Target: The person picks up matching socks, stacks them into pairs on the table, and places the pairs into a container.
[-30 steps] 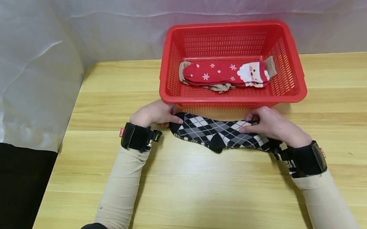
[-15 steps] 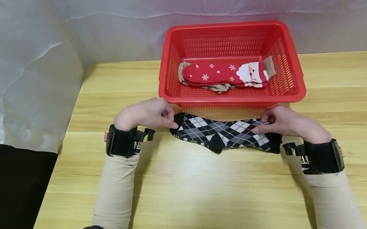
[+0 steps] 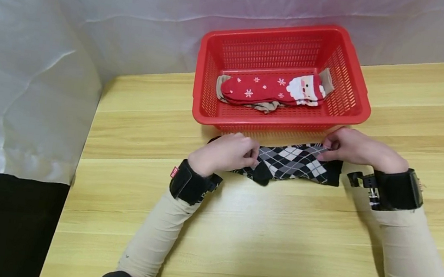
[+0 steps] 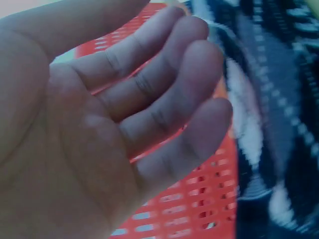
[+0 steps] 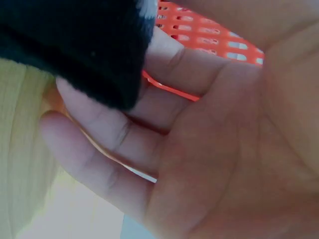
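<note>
A black, grey and white argyle sock [image 3: 288, 162] lies flat in front of the red basket, its dark heel toward me. My left hand [image 3: 228, 152] is over the toe half and hides much of it. In the left wrist view the fingers [image 4: 164, 92] of that hand are loosely bent beside the argyle knit, with nothing in the palm. At the other end, my right hand [image 3: 357, 149] pinches the sock's upper edge near the cuff between thumb and forefinger. The black cuff [image 5: 84, 50] overlaps the right fingers in the right wrist view.
Just behind the sock stands a red plastic basket [image 3: 207, 120]. Inside it, red socks [image 3: 259, 89] with snowflakes and a Santa face lie over beige socks [image 3: 328, 81]. A pale curtain [image 3: 143, 30] hangs behind the wooden table [image 3: 241, 244].
My left hand has let go of the toe, moved back left, then come right over the sock. My right hand has slid right along the upper edge toward the cuff.
</note>
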Demonstrator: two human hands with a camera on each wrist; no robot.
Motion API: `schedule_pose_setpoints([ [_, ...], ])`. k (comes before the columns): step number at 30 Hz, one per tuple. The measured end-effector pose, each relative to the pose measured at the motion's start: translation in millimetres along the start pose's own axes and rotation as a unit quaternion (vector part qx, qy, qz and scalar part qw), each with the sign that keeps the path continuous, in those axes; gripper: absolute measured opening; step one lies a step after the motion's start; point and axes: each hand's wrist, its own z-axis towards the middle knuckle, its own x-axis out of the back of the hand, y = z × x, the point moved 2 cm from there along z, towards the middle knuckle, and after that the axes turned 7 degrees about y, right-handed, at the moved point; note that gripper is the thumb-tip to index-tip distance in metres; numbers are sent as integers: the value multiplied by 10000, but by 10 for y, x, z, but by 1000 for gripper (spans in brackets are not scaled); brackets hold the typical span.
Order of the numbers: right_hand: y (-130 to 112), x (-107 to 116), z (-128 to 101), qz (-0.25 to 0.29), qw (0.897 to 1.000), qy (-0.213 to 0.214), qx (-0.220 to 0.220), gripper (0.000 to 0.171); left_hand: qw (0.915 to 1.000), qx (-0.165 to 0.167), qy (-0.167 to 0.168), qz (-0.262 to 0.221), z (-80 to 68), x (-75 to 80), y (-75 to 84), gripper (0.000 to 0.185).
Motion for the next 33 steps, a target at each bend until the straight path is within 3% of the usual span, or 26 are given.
schedule_pose_setpoints([
  [6, 30, 12, -12, -26, 10000, -31, 73, 15, 9985, 436, -110, 304, 56, -98, -94, 20],
  [14, 66, 39, -2, 168, 9996, 231, -1, 11, 9976, 584, -110, 357, 88, -142, -123, 29],
  [21, 107, 44, -16, 234, 9991, 332, 85, 21, 9968, 707, -168, 348, 104, -157, -137, 30],
  [26, 116, 59, -28, 380, 9986, 366, 72, 37, 9965, 736, -204, 330, 110, -158, -142, 30],
  [33, 133, 54, -5, 57, 9988, 494, -29, 40, 9964, 716, -210, 413, 113, -150, -142, 29],
])
